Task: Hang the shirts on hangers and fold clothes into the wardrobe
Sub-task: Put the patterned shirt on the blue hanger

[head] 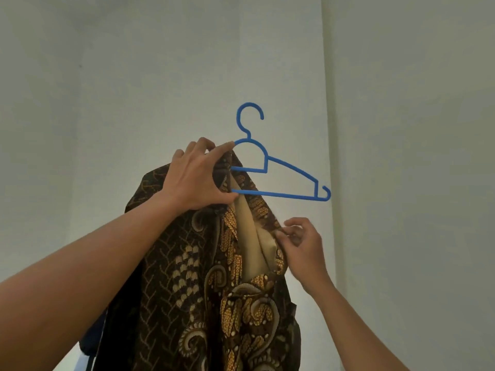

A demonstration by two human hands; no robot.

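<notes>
Blue hanger (278, 194) is raised before you, your left grip (195, 178) clenched round its middle and the shirt (187, 263) collar so the draped side cannot slip, while your right grip (302, 242) pinches the front edge, likely to pull it over the bare arm.

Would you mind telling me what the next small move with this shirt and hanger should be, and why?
Probably the right hand should draw the shirt edge it pinches up and over the bare arm of the blue hanger. The left hand grips hanger and collar together, and one side looks already draped, while the other hanger arm sticks out uncovered.
</notes>
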